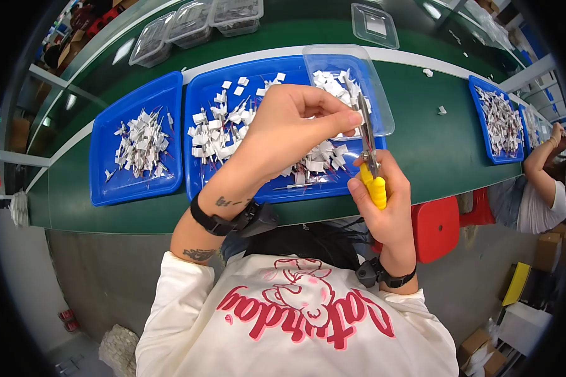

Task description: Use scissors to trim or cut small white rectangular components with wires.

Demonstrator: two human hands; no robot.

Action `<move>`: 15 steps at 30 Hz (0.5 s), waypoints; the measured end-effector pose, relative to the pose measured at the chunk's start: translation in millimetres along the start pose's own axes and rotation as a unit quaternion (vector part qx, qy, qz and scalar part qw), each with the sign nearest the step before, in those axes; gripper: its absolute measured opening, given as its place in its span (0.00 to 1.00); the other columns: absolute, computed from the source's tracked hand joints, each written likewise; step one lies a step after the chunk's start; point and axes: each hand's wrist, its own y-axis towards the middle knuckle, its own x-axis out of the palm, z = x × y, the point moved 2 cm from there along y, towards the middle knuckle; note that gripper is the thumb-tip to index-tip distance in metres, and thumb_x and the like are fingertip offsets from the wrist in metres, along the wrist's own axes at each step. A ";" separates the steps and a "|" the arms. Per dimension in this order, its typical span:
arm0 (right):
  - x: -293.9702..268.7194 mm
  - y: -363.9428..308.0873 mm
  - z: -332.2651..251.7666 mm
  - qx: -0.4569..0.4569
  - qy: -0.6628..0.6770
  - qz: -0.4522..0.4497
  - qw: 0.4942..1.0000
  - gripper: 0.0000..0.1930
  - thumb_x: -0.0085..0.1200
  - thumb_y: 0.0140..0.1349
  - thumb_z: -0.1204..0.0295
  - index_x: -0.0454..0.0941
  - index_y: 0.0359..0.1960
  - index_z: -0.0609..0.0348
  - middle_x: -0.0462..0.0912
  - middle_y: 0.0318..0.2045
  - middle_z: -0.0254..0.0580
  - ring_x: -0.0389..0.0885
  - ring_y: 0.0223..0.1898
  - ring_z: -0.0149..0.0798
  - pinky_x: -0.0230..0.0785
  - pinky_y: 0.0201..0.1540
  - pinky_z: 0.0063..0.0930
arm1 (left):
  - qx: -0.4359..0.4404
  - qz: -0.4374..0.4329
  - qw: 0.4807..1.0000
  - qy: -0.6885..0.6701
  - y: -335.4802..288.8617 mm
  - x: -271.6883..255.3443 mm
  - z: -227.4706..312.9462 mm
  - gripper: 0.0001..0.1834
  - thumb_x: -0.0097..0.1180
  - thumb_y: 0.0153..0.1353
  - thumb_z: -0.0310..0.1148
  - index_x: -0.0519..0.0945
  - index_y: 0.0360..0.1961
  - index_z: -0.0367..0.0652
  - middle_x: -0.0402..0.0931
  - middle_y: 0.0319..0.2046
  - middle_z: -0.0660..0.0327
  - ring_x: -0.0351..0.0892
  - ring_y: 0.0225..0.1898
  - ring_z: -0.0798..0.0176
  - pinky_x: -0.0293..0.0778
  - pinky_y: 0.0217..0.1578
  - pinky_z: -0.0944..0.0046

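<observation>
My right hand (390,198) grips a pair of scissors (377,187) by its yellow handles, blades pointing up and away from me. Beside the blades, the thumb and index finger of my left hand (295,116) are pinched together; whatever lies between them is too small to make out. Both hands are above a large blue tray (264,193) holding many small parts with white tabs and thin wires (217,135). A clear plastic container (382,113) with more white-tabbed pieces sits over the tray's far right corner, partly hidden by my left hand and the blades.
Another blue tray (100,179) of similar parts stands on the left of the green table (421,163). Clear boxes (236,26) and a clear lid (387,38) lie farther back. To the right are a blue tray (517,154), a person's arm (538,163) and a red stool (438,229).
</observation>
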 end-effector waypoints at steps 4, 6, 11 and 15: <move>4.8 4.2 3.0 0.082 0.169 -0.025 0.982 0.17 0.57 0.56 0.80 0.69 0.47 0.62 0.77 0.29 0.35 0.73 0.26 0.25 0.66 0.29 0.16 | -0.012 0.016 1.000 -0.015 -8.7 -12.3 2.4 0.09 0.63 0.56 0.30 0.83 0.33 0.33 0.81 0.27 0.60 0.78 0.29 0.72 0.72 0.34 0.74; -1.1 3.5 7.8 0.078 0.246 -0.047 0.965 0.26 0.56 0.54 0.76 0.65 0.55 0.63 0.78 0.39 0.45 0.78 0.38 0.33 0.72 0.38 0.24 | 0.003 0.071 0.997 -0.004 -28.0 -34.8 12.2 0.07 0.63 0.55 0.27 0.83 0.32 0.33 0.81 0.27 0.60 0.79 0.30 0.71 0.72 0.34 0.73; -7.2 -1.8 -3.3 0.146 0.386 -0.040 0.910 0.34 0.52 0.51 0.63 0.59 0.61 0.61 0.73 0.48 0.61 0.78 0.46 0.50 0.72 0.52 0.47 | 0.106 0.429 0.814 0.377 -106.0 -140.1 24.9 0.06 0.63 0.53 0.24 0.82 0.31 0.32 0.80 0.27 0.62 0.76 0.28 0.74 0.71 0.30 0.74; -1.9 1.9 -0.8 0.180 0.486 -0.033 0.855 0.35 0.48 0.55 0.55 0.58 0.64 0.58 0.69 0.54 0.64 0.75 0.51 0.56 0.69 0.53 0.56 | -0.059 0.476 0.644 0.596 -128.9 -185.1 20.0 0.12 0.67 0.50 0.31 0.83 0.35 0.37 0.79 0.25 0.62 0.75 0.25 0.71 0.71 0.30 0.71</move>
